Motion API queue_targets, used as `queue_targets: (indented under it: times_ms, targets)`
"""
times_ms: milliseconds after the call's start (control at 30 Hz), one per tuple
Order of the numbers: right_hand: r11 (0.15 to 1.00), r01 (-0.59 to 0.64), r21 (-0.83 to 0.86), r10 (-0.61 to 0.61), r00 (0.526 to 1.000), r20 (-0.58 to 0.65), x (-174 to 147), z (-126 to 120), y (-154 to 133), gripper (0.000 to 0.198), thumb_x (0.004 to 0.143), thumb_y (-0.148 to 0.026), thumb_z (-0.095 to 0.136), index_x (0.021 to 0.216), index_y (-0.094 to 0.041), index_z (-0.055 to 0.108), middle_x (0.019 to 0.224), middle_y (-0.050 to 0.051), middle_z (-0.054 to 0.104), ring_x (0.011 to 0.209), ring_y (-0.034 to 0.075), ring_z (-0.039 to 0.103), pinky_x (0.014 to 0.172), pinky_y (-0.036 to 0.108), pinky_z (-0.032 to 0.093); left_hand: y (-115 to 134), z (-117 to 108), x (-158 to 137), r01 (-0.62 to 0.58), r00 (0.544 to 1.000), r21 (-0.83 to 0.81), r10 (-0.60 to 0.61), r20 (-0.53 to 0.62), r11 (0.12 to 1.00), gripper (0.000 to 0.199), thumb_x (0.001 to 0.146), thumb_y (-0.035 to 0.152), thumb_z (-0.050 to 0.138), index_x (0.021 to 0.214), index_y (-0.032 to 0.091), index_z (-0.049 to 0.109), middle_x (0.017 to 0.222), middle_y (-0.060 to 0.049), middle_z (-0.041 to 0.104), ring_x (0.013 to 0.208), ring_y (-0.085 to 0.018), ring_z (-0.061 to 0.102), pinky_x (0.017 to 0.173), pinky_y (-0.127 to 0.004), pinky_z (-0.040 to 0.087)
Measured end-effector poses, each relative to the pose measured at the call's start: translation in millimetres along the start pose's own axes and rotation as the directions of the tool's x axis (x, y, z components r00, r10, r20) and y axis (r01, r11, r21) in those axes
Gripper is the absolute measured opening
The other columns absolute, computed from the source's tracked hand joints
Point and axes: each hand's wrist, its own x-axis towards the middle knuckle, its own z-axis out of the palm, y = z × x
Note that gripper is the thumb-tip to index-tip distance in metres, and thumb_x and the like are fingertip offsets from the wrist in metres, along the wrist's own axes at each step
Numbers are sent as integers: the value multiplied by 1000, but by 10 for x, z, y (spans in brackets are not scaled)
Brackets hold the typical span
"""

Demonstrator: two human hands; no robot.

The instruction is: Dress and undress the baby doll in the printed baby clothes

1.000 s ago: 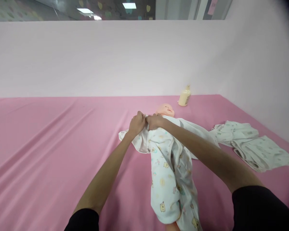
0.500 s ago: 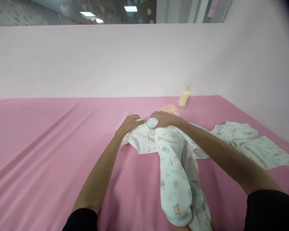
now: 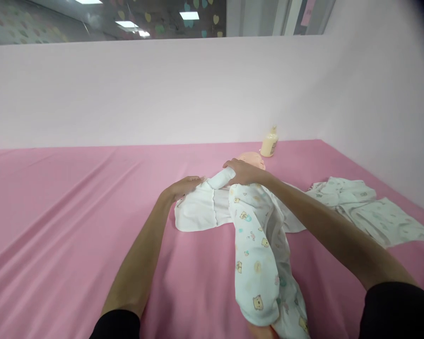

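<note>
A doll lies on its back, its peach-coloured head (image 3: pixel 251 159) at the far end and mostly hidden behind my right hand. Print clothing with bears (image 3: pixel 256 254) covers its body and legs. A white garment (image 3: pixel 198 212), plain side showing, spreads out to the left from under it. My left hand (image 3: pixel 185 186) is closed on the outer edge of this garment's white sleeve (image 3: pixel 221 179). At the sleeve's inner end, beside the doll's shoulder, my right hand (image 3: pixel 245 172) has its fingers wrapped round the white cloth. What lies inside the sleeve is hidden.
A pale yellow pump bottle (image 3: pixel 269 143) stands near the back wall (image 3: pixel 155 94). More white print clothes (image 3: pixel 356 202) lie to the right on the pink sheet (image 3: pixel 74 235), which has creases at the left.
My left hand has moved left and slightly down, drawing the sleeve out longer and flatter. The garment's left part is spread wider. My right hand stays close to the doll's shoulder.
</note>
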Motion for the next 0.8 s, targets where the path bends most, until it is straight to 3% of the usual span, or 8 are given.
queue_targets:
  times_ms: [100,233,367,500,667,800]
  targets:
    - [1000,1,-15,-1,1000,3,-4,14,-29,63,77,-41,71,134,-25,50,129,10,55,119,31,53,91,37,45,37,1,-34,40,996,-97,-32,87,994,55,67,60,79,103,20,65,100,-9,71,94,-24,67,72,-28,53]
    - [990,12,-140,-12,1000,-6,-26,1,-130,54,81,-43,68,128,-21,54,120,14,57,114,34,53,95,44,42,43,31,-25,-4,1000,-149,6,14,989,51,69,58,79,95,19,59,89,-4,67,79,-18,64,61,-24,48]
    - [951,143,-274,-153,988,-14,9,45,-336,38,83,-31,64,117,-15,58,118,17,58,111,34,54,93,43,41,47,90,-5,-69,997,-177,63,-41,982,47,74,60,74,89,20,53,79,0,60,68,-13,56,56,-22,42]
    - [905,251,-344,-267,964,0,86,163,-548,43,82,-18,62,124,-10,55,120,17,61,109,31,57,92,40,41,61,123,-2,-117,992,-201,104,-71,973,49,75,60,74,81,20,47,71,3,49,63,-11,48,54,-22,37]
    - [844,274,-462,-305,952,6,138,237,-572,46,88,-23,61,130,-7,54,116,17,63,110,31,57,93,39,39,7,102,42,-123,992,-219,111,-68,968,52,77,64,70,78,20,43,68,5,40,59,-8,40,53,-21,32]
    - [783,285,-553,-335,942,11,147,247,-501,43,94,-28,58,133,-12,56,117,17,63,109,30,56,93,39,36,-157,31,127,-137,987,-117,125,-98,984,54,78,68,66,77,19,42,69,4,40,60,-9,40,53,-21,31]
